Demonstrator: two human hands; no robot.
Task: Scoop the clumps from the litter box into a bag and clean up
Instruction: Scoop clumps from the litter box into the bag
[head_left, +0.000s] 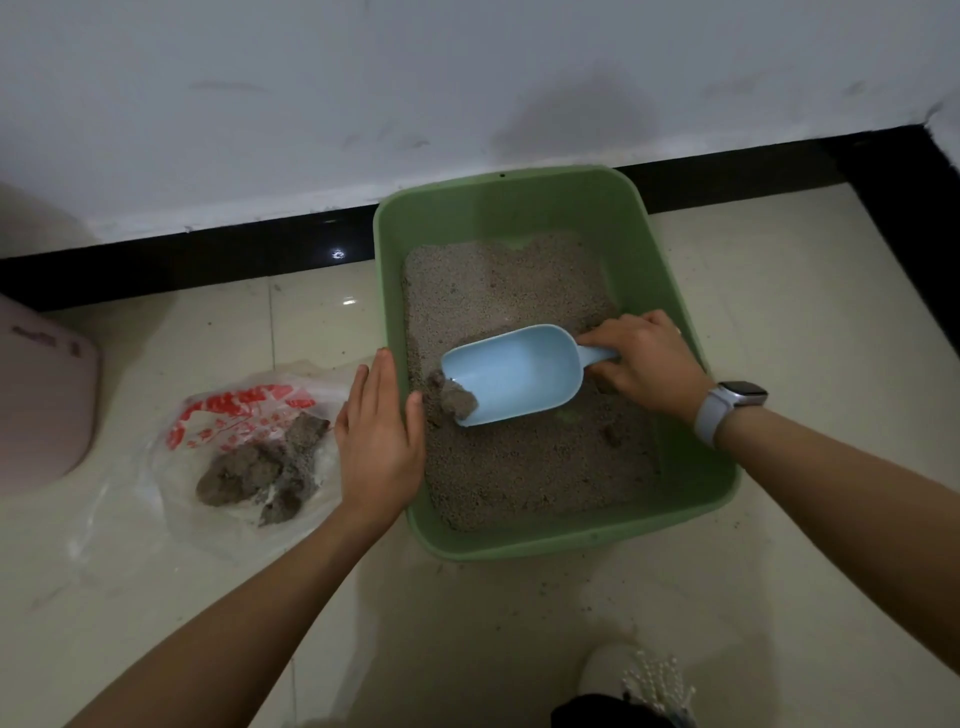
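A green litter box (519, 208) with grey litter stands on the tiled floor by the wall. My right hand (644, 358) grips the handle of a light blue scoop (519, 371) inside the box; the scoop's mouth points left and has a grey clump (457, 402) at its lip. My left hand (379, 431) rests flat with straight fingers on the box's left rim, thumb inside. Left of the box a clear plastic bag (156, 467) with red print lies spread on the floor, with several dark clumps (260, 473) on it.
A pink rounded plastic object (47, 395) sits at the far left. A black skirting strip (208, 254) runs along the white wall behind the box. A white beaded shoe (644, 675) shows at the bottom right. Loose litter grains dot the tiles in front of the box.
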